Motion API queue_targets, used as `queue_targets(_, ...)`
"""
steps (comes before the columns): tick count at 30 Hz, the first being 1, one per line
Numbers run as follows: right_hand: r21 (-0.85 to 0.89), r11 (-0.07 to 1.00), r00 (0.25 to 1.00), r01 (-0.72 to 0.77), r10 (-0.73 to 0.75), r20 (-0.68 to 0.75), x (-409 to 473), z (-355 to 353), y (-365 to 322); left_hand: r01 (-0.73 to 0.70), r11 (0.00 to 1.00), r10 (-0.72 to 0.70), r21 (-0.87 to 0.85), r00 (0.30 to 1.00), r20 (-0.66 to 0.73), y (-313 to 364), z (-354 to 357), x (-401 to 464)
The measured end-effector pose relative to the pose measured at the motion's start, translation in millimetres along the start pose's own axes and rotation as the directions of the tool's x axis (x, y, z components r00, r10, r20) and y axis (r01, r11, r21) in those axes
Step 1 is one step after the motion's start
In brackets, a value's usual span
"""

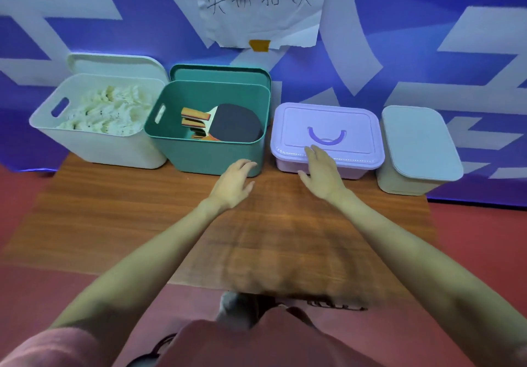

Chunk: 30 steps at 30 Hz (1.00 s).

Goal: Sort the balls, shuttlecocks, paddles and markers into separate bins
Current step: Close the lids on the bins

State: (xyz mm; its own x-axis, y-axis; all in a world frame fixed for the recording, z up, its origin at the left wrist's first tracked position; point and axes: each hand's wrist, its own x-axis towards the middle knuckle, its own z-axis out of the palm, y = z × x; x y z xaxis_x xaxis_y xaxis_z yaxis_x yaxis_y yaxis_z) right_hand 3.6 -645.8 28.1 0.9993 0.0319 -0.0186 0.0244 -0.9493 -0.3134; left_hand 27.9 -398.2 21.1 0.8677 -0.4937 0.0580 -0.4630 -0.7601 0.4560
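Four plastic bins are lined across mid-frame: white open bin [94, 144] filled with white feather shuttlecocks [105, 109], green open bin [208, 155] with perhaps three paddles [225, 122], lidded lilac box [328, 138], lidded pale bin [416, 149]. Left hand [232, 184] is loosely spread, empty; right hand [320, 171] is flat-fingered against the lilac box.

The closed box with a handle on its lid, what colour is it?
Light purple; the lidded plastic box and its darker purple handle show best in the head view.

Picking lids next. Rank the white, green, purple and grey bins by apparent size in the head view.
1. White bin and green bin: largest, too alike to split.
2. Purple bin, grey bin: smaller, also too close, wide-angle edges distort.
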Motion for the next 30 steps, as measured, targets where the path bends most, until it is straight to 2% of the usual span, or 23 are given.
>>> queue_targets(5, 0.058, 0.995, 0.993, 0.085, -0.08, -0.083, 37, -3, -48, -0.003, 1.0, 0.007, 0.015, 0.963, -0.268, -28, -51, -1)
queue_targets(7, 0.096, 0.991, 0.99, 0.093, -0.081, -0.12, 56, -6, -70, 0.003, 1.0, -0.002, 0.003, 0.942, -0.336, -48, -72, 6)
queue_targets(11, 0.075, 0.991, 0.978, 0.111, -0.096, -0.184, 99, -4, -113, 0.008, 1.0, -0.008, -0.002, 0.932, -0.361, -100, -109, 25)
queue_targets(14, 0.054, 0.996, 0.978, 0.066, -0.054, -0.201, 134, 2, -141, 0.033, 0.999, -0.026, 0.018, 0.945, -0.327, -146, -135, 38)
queue_targets(16, 0.018, 1.0, 0.978, -0.004, 0.007, -0.207, 155, 8, -157, 0.062, 0.997, -0.049, 0.038, 0.958, -0.282, -177, -149, 48)
queue_targets(18, -0.031, 0.987, 0.967, -0.157, 0.147, -0.209, 170, 14, -166, 0.115, 0.991, -0.098, 0.064, 0.968, -0.231, -204, -160, 60)
queue_targets(21, -0.053, 0.896, 0.886, -0.44, 0.424, -0.19, 177, 24, -168, 0.225, 0.97, -0.207, 0.09, 0.962, -0.178, -229, -168, 80)
queue_targets(23, -0.048, 0.833, 0.826, -0.551, 0.537, -0.17, 175, 28, -161, 0.298, 0.95, -0.282, 0.095, 0.947, -0.152, -236, -170, 90)
queue_targets(27, 0.006, 0.784, 0.781, -0.621, 0.618, -0.091, 170, 34, -144, 0.334, 0.939, -0.32, 0.086, 0.936, -0.145, -238, -167, 102)
queue_targets(30, 0.017, 0.781, 0.776, -0.625, 0.623, -0.099, 172, 33, -141, 0.342, 0.933, -0.32, 0.112, 0.931, -0.172, -237, -165, 105)
